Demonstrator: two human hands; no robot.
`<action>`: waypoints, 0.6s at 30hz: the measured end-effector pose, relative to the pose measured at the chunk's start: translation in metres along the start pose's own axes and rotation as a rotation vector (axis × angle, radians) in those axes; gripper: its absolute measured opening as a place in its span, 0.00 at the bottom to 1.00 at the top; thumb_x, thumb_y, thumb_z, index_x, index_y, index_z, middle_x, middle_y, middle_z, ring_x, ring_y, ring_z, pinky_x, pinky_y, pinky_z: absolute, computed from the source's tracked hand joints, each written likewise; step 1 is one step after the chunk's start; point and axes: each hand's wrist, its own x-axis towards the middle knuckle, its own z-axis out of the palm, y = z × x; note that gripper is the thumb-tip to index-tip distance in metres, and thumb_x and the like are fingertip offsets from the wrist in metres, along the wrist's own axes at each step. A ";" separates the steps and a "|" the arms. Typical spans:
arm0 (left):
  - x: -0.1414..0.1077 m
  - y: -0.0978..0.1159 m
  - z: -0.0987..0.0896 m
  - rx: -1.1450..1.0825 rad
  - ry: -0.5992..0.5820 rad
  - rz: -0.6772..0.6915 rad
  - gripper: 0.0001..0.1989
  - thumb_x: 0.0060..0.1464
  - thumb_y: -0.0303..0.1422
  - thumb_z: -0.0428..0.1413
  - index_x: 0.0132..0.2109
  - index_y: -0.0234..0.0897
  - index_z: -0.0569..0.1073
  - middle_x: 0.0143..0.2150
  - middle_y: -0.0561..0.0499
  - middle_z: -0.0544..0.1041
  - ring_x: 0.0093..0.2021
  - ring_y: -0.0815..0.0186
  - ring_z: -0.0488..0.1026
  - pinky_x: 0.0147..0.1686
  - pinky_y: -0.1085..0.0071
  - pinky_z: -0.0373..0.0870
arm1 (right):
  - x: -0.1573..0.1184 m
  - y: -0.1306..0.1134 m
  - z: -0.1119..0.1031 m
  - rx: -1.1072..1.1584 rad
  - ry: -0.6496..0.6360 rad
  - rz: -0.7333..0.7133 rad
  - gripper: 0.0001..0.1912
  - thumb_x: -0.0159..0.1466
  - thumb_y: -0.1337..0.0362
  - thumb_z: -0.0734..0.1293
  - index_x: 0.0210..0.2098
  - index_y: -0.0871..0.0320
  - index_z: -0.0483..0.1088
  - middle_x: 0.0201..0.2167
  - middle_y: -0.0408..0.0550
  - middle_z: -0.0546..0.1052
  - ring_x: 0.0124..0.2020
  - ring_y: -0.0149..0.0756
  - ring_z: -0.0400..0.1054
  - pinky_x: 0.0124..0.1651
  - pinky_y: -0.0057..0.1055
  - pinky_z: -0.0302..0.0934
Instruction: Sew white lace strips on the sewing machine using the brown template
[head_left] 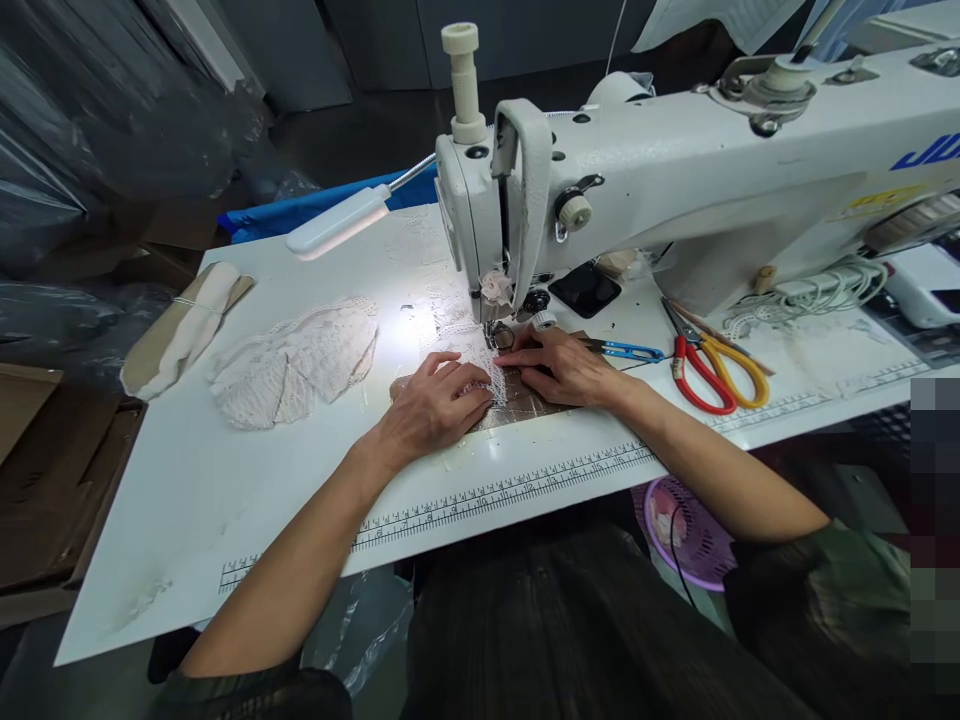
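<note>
White lace (498,384) lies under the needle area of a white sewing machine (645,160), over a brown shiny plate on the table. My left hand (439,405) rests on the lace and plate left of the presser foot, fingers spread and bent, pressing flat. On the right side, my right hand (559,368) lies close to the presser foot, its index finger reaching to the lace edge and its other fingers bent. Blue thread snips (634,351) stick out beside my right hand. A white lace piece (300,365) lies to the left.
Red and yellow scissors (712,375) lie at the right, near a coil of cord (832,285). A dark phone-like object (585,290) sits behind my right hand. At the far left is a tied fabric bundle (187,325). A purple basket (694,540) stands below the table edge.
</note>
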 end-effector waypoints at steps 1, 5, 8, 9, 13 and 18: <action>0.000 0.000 0.000 0.002 -0.003 0.001 0.07 0.65 0.26 0.53 0.39 0.39 0.76 0.42 0.48 0.81 0.39 0.64 0.78 0.47 0.56 0.74 | 0.000 0.000 0.000 0.003 0.003 -0.007 0.20 0.66 0.70 0.62 0.52 0.51 0.78 0.47 0.53 0.71 0.47 0.42 0.66 0.53 0.45 0.65; 0.001 0.000 0.000 -0.028 -0.004 0.010 0.08 0.65 0.26 0.53 0.39 0.39 0.76 0.41 0.49 0.81 0.37 0.65 0.77 0.38 0.62 0.74 | 0.000 -0.001 0.000 -0.012 0.000 -0.010 0.20 0.66 0.70 0.61 0.51 0.51 0.79 0.47 0.53 0.71 0.47 0.43 0.66 0.53 0.45 0.64; 0.002 0.001 0.001 -0.042 0.003 0.021 0.08 0.65 0.25 0.53 0.40 0.38 0.76 0.40 0.49 0.81 0.36 0.66 0.77 0.36 0.66 0.74 | 0.001 -0.002 -0.001 -0.030 -0.005 -0.004 0.20 0.65 0.70 0.62 0.52 0.52 0.78 0.47 0.53 0.71 0.47 0.43 0.66 0.52 0.44 0.64; 0.002 0.001 0.000 -0.033 0.004 0.030 0.08 0.64 0.24 0.53 0.40 0.38 0.76 0.40 0.49 0.82 0.36 0.66 0.77 0.36 0.66 0.74 | 0.001 -0.002 -0.002 -0.035 -0.005 -0.007 0.20 0.65 0.69 0.62 0.52 0.52 0.78 0.47 0.54 0.72 0.47 0.43 0.66 0.52 0.44 0.65; 0.003 0.002 -0.002 0.056 -0.007 0.099 0.08 0.63 0.22 0.53 0.40 0.36 0.76 0.41 0.48 0.82 0.35 0.66 0.77 0.36 0.66 0.74 | 0.001 -0.002 -0.002 -0.045 0.011 -0.034 0.19 0.65 0.69 0.62 0.52 0.54 0.79 0.46 0.55 0.73 0.47 0.43 0.67 0.52 0.43 0.65; 0.006 0.002 -0.005 0.162 0.038 0.169 0.05 0.62 0.22 0.56 0.39 0.35 0.75 0.43 0.46 0.82 0.34 0.66 0.77 0.34 0.67 0.73 | 0.000 0.000 -0.001 -0.030 0.053 -0.050 0.19 0.67 0.69 0.61 0.53 0.53 0.78 0.45 0.53 0.74 0.45 0.42 0.68 0.49 0.42 0.67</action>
